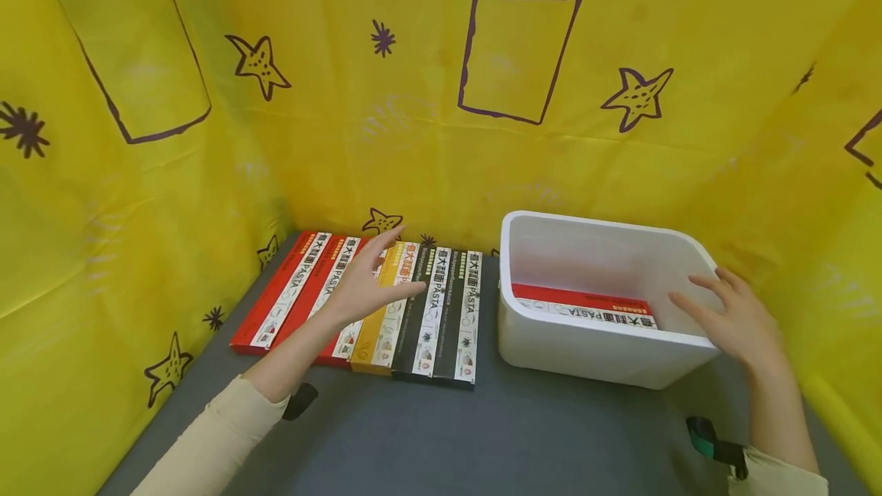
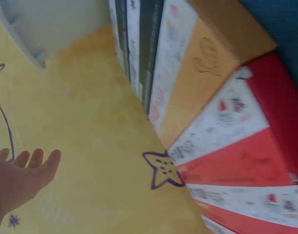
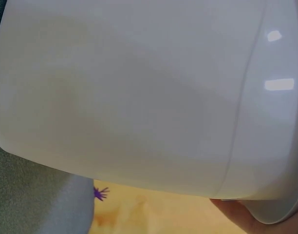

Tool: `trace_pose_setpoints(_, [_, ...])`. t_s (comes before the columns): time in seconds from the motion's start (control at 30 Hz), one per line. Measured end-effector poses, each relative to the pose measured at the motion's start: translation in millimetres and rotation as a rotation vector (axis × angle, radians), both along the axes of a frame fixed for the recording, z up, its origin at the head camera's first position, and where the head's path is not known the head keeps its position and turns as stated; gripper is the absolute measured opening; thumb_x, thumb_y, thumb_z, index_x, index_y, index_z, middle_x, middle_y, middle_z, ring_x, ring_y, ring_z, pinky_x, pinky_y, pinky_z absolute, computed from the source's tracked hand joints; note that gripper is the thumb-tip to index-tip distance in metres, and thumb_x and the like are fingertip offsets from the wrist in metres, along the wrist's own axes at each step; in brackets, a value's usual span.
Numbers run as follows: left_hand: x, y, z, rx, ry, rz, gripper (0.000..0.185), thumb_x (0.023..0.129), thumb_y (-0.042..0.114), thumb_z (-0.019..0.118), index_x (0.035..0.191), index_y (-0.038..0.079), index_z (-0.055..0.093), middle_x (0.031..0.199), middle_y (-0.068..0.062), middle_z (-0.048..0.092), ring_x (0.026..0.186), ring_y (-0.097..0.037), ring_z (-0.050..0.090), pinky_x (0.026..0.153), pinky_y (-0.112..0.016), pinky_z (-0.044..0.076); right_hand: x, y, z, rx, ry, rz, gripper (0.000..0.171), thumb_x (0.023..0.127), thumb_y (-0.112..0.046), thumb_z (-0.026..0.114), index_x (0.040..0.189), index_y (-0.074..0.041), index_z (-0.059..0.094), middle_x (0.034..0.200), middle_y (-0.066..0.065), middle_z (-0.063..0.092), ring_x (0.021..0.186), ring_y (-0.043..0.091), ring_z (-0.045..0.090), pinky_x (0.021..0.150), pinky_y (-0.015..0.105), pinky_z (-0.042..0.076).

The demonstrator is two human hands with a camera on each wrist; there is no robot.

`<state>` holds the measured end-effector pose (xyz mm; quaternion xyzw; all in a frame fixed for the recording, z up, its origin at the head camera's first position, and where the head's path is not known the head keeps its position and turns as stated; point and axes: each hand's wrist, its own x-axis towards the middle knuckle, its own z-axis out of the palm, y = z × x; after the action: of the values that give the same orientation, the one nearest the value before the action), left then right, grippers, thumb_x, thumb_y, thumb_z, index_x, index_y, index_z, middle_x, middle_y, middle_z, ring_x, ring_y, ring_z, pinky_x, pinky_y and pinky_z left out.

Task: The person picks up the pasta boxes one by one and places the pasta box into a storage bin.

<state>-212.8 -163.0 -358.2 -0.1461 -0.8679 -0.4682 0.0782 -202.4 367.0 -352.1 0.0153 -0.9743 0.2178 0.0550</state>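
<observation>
Yellow star-printed cloth (image 1: 427,136) walls in my grey worktop (image 1: 482,435). On it, at my right, stands a white tub (image 1: 586,354) with one red pasta box (image 1: 586,306) lying flat inside. A row of pasta boxes (image 1: 413,312), red, yellow and black, lies side by side to its left. My left hand (image 1: 365,282) hovers flat over that row, fingers straight and spread, holding nothing. My right hand (image 1: 733,320), fingers loosely extended, rests against the tub's near right rim.
</observation>
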Motion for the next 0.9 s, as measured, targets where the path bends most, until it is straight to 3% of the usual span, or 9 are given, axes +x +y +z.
trace_pose_setpoints(0.17, [16.2,-23.9,-17.2,0.035,-0.03,0.066,0.09,0.078,0.039,0.081,0.152,0.031,0.032,0.153,-0.003,0.034,0.135,-0.03,0.038,0.103,-0.056,0.037,-0.2,0.5,-3.3,-0.008,0.008,0.002,0.072,0.096,-0.052,0.049,0.141,0.004,0.043,0.152,0.036,0.013,0.128,0.064,0.019,0.09,0.077,0.019])
trace_pose_setpoints(0.37, [30.3,-48.4,-35.5,0.097,-0.041,0.115,0.091,0.078,0.035,0.082,0.153,0.023,0.031,0.153,-0.006,0.034,0.134,-0.031,0.037,0.104,-0.058,0.034,-1.9,2.1,-3.4,-0.017,0.023,0.012,0.07,0.096,-0.05,0.05,0.141,0.005,0.042,0.153,0.036,0.011,0.129,0.064,0.016,0.09,0.078,0.017])
trace_pose_setpoints(0.57, [43.6,-70.3,-49.8,0.057,-0.043,0.207,0.092,0.078,0.034,0.082,0.153,0.021,0.029,0.153,-0.008,0.032,0.136,-0.032,0.033,0.105,-0.058,0.034,-2.3,3.2,-0.1,-0.002,0.015,0.013,0.07,0.097,-0.05,0.049,0.142,0.004,0.041,0.153,0.035,0.01,0.129,0.064,0.015,0.09,0.078,0.017])
trace_pose_setpoints(0.9, [66.3,-103.2,-65.8,0.025,-0.1,0.274,0.095,0.08,0.039,0.079,0.155,0.02,0.025,0.153,-0.013,0.03,0.132,-0.039,0.037,0.1,-0.059,0.039,-0.6,-0.4,2.1,0.009,-0.006,0.004,0.071,0.097,-0.05,0.047,0.143,0.003,0.04,0.154,0.034,0.009,0.129,0.064,0.015,0.087,0.079,0.016])
